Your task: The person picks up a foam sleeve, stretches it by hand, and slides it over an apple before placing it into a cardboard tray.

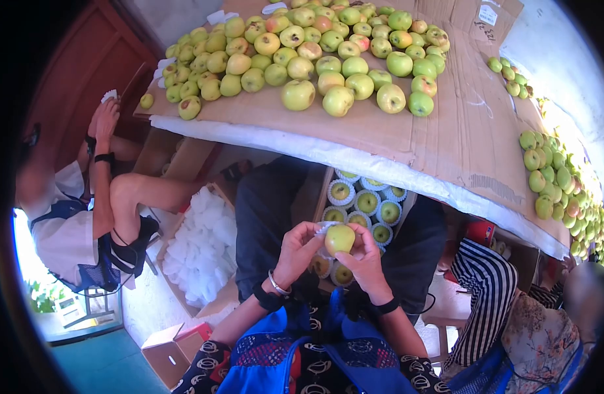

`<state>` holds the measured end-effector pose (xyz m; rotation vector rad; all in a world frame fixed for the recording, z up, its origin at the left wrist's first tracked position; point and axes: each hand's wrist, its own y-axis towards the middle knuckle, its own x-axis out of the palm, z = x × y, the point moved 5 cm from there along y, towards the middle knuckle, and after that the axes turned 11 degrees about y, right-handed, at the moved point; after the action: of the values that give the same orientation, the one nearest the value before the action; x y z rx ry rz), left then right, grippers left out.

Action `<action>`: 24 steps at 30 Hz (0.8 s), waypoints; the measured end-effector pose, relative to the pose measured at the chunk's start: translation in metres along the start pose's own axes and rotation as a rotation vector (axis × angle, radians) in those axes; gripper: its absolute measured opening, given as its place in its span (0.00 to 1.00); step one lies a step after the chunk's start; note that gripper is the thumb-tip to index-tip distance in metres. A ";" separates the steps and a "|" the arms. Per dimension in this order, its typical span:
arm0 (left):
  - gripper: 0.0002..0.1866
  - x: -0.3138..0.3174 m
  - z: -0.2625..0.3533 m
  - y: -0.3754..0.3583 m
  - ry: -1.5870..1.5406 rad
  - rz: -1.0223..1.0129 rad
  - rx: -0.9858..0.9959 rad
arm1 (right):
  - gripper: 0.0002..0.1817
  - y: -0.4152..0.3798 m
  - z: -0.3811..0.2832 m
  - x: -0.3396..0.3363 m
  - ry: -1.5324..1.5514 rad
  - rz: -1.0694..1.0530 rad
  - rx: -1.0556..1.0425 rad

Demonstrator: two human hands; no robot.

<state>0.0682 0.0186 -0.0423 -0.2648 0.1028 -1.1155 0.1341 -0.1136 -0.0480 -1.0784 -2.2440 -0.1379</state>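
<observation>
Between my two hands, above my lap, is a yellow-green apple (340,240). My right hand (366,261) has its fingers closed round the apple from the right side. A white foam net (324,227) is pinched in the fingers of my left hand (295,248), against the apple's upper left. The net does not cover the apple. Just beyond my hands, between my knees, a box holds several green apples (367,202) in white foam nets, set in rows. My hands hide part of this box.
Loose apples (295,65) are piled on the cardboard-covered table (407,141), with another heap (554,172) at the right. A carton of white foam nets (200,243) stands left of my legs. One person (85,217) sits at the left, another (531,328) at the right. A small carton (167,354) lies on the floor.
</observation>
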 end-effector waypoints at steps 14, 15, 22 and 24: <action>0.07 0.011 0.016 -0.008 0.114 -0.059 0.186 | 0.44 0.005 -0.040 0.006 -0.921 0.192 -0.387; 0.07 0.013 0.015 -0.006 0.114 -0.061 0.185 | 0.43 0.005 -0.043 0.011 -0.984 0.153 -0.470; 0.14 0.019 0.001 0.011 -0.111 -0.097 -0.033 | 0.38 0.018 -0.047 0.021 -1.031 0.214 -0.517; 0.14 0.018 0.002 0.012 -0.175 -0.064 -0.043 | 0.36 0.021 -0.049 0.028 -1.080 0.161 -0.503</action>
<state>0.0868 0.0076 -0.0422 -0.4055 -0.0376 -1.1497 0.1610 -0.0981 0.0037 -1.9227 -3.1324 -0.0484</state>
